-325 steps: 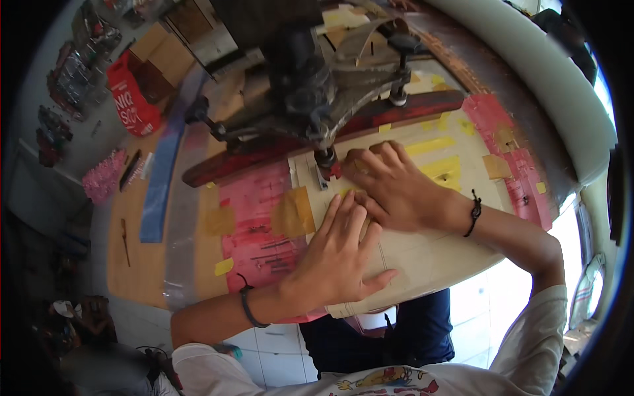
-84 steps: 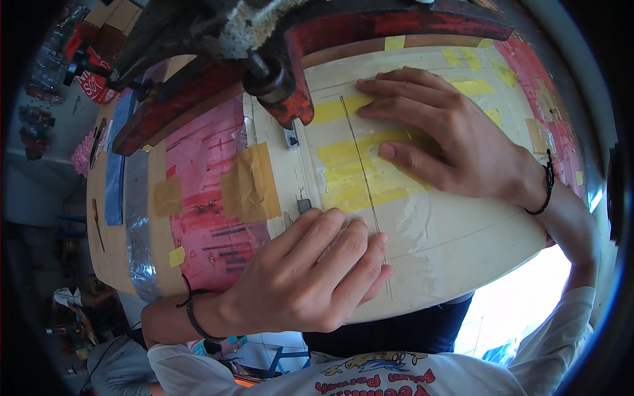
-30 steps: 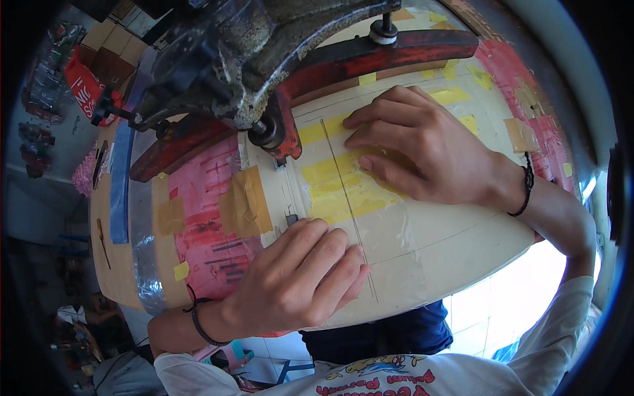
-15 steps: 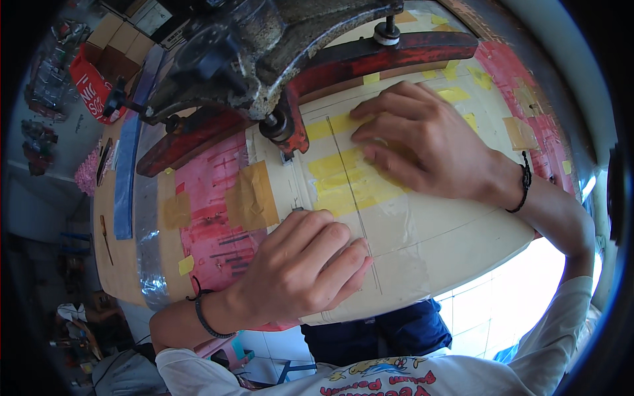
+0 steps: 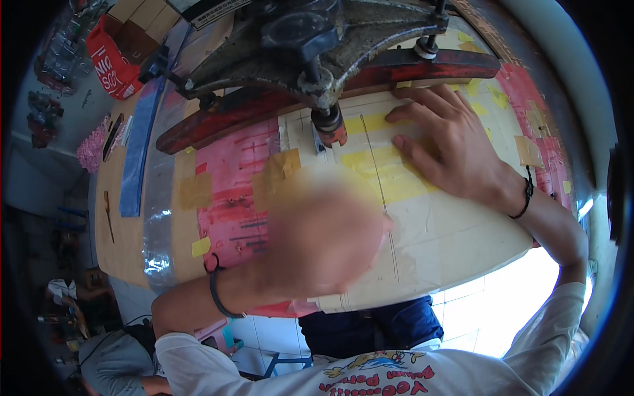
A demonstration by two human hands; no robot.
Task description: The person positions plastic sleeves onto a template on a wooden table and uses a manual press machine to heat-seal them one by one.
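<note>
My right hand [image 5: 456, 142] rests on a cream sheet [image 5: 456, 228] with its fingers spread and thumb apart. Strips of yellow tape [image 5: 396, 177] lie under and beside it, crossed by a thin dark line. My left hand [image 5: 323, 231] is smeared by motion over the left part of the sheet, its fingers unreadable. Above both hands stands a worn metal clamp head [image 5: 323, 86] with black knobs. A red bar [image 5: 456, 64] runs along its underside, and a small metal piece [image 5: 318, 142] sits by its red-tipped screw.
Pink-stained film [image 5: 231, 221] with brown tape lies left of the sheet. Farther left are a blue strip [image 5: 135, 168], a thin wooden-handled tool [image 5: 108, 214] and a red bag [image 5: 112, 63]. A person in grey [image 5: 119, 360] is at lower left.
The whole view has shifted, so the clamp and sheet appear farther right. My left hand has gone from curled at the sheet to a blur. My right thumb has spread wider from its fingers.
</note>
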